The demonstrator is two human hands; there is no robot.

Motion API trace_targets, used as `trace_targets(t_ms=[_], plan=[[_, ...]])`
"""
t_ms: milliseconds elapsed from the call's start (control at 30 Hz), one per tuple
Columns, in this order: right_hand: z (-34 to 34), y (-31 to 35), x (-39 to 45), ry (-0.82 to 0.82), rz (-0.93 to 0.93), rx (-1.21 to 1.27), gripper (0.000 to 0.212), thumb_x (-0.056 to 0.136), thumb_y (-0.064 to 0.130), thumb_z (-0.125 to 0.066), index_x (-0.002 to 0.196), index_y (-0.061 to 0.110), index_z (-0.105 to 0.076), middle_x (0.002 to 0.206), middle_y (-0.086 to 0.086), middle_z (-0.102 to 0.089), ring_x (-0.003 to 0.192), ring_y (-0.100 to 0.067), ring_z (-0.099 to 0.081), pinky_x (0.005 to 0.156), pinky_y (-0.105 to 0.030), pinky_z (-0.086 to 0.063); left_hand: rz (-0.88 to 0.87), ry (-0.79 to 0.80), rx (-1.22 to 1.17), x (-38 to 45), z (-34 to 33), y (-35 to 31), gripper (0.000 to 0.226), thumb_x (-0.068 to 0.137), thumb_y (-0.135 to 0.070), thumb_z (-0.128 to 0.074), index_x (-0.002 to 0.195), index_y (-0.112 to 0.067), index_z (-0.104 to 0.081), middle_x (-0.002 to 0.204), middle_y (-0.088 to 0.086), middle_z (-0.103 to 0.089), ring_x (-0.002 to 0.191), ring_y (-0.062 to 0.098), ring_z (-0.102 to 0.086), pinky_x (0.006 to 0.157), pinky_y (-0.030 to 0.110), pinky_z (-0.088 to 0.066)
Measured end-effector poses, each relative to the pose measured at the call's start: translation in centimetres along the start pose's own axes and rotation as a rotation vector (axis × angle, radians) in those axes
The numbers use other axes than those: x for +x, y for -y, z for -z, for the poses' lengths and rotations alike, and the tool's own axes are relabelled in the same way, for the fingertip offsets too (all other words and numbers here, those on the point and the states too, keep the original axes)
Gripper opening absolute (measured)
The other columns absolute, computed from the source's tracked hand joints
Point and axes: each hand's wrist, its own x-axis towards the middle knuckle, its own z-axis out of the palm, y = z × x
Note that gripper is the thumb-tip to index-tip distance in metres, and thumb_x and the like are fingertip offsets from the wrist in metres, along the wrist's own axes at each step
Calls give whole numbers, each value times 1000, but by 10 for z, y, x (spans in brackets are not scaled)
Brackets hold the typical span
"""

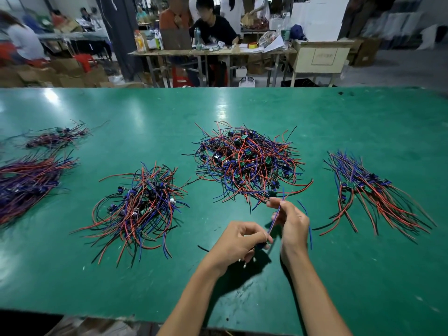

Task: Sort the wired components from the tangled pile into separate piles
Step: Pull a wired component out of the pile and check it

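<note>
One wired part held out for sorting, just below the tangled pile (247,163) at frame centre.

Left hand (238,243) fingers pinch the part's dark end; right hand (289,219) fingers curl round its blue wire (275,219) above the green worktop (145,112). Next, probably: judge its kind and lay it on the matching pile, lower left (138,207) or right (371,192).

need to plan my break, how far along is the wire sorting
Done: sorted piles lie to the left, far left and right on the green table. In hand: both the left hand and right hand hold one wired component. Left: the big tangled pile, so plenty remains.
</note>
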Motion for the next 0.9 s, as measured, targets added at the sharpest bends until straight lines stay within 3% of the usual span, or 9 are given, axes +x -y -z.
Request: trace_targets(t_ms=[167,233,367,467,600,667,733,800,900], plan=[[3,6,4,-76,-111,256,26,99,9,-49,87,9,-73,76,-2,-76,64,-3,-60,65,-19,-44,18,96,44,-2,4,1,18,91,-7,-62,79,-13,-75,71,4,-67,49,4,-50,44,17,-36],[6,6,6,-87,-148,353,24,101,10,-48,90,8,-70,76,-1,-75,68,-7,-57,62,-17,-44,29,103,40,-2,4,1,17,92,-7,-62,83,-12,-76,70,3,-68,51,4,-52,46,16,-36],[20,11,8,31,-205,536,29,106,30,-44,105,16,-69,87,1,-75,71,-5,-59,60,-13,-49,48,9,10,2,5,1,16,97,-16,-63,92,-12,-78,76,-1,-71,52,14,-50,48,19,-32],[21,11,3,205,-152,346,45,96,47,-53,119,12,-68,102,-6,-77,76,-7,-63,70,-17,-53,71,-44,-59,6,10,-2,22,100,-23,-61,101,-9,-77,81,-1,-72,46,7,-44,45,19,-27],[15,7,-5,381,-112,42,33,89,34,-68,114,13,-75,105,-16,-76,70,-14,-62,64,-30,-60,67,-62,-20,5,16,-5,33,102,-29,-57,108,-1,-74,86,3,-74,48,7,-46,46,19,-29],[15,5,-5,380,-89,20,26,91,29,-69,108,11,-76,103,-18,-76,68,-12,-63,61,-31,-60,65,-70,-4,2,21,-3,39,103,-32,-56,107,3,-73,86,5,-75,50,7,-48,47,18,-34],[16,2,-2,300,-59,58,27,91,27,-68,108,7,-74,104,-15,-77,69,-8,-62,64,-22,-57,75,-70,25,-3,31,-1,36,102,-29,-57,105,3,-73,81,2,-75,49,5,-49,46,16,-35],[18,1,2,200,-59,151,31,88,26,-67,112,6,-71,100,-8,-78,69,-3,-64,65,-13,-53,88,-88,93,-7,42,1,25,100,-25,-62,104,-4,-76,80,0,-76,48,4,-49,44,17,-34],[18,2,3,198,-77,166,29,88,25,-66,112,9,-70,99,-6,-78,71,-2,-67,67,-11,-53,84,-137,210,-10,53,3,20,100,-24,-62,99,-12,-78,76,-3,-74,48,7,-46,46,19,-34]])
